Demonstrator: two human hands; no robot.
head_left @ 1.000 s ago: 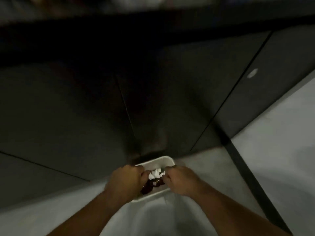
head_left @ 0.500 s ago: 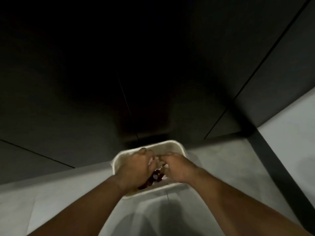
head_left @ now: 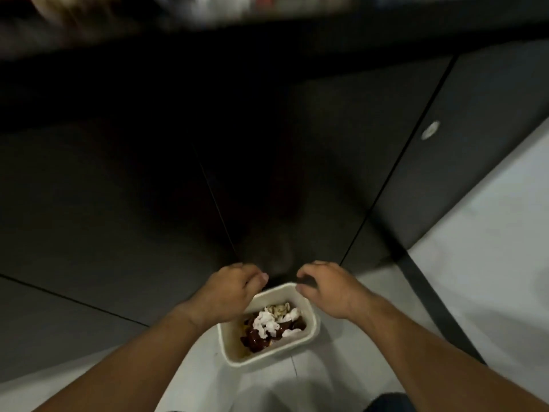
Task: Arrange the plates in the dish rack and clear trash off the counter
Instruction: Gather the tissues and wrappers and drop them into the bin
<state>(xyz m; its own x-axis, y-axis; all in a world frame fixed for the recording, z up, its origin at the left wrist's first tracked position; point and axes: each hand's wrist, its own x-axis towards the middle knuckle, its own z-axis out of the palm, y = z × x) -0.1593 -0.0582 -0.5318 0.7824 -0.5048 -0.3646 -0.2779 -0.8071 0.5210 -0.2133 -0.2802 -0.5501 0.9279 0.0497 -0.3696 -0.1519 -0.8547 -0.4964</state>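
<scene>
Head view looked steeply down past dark grey cabinet doors to a pale grey floor. At the left, the left hand hung above the near-left rim of a small off-white rectangular bin, its fingers loosely curled and grasping nothing that could be seen. Directly below and between the two hands, the bin stood on the floor just in front of the cabinets, and inside it lay the trash: crumpled white paper, dark red wrappers and some pale scraps. To the right, the right hand hovered over the bin's far-right corner, its fingers half curled and also empty as far as the picture showed; neither hand appeared to touch the bin.

Judging by its look, the trash was light, soft and crushable, with the glossy wrappers likely slippery, so a loose bunching pinch would have suited it better than a firm squeeze. The bin seemed stiff, thin-walled and light, best taken by its rim on opposite sides. The plates and dish rack were not in view.
</scene>
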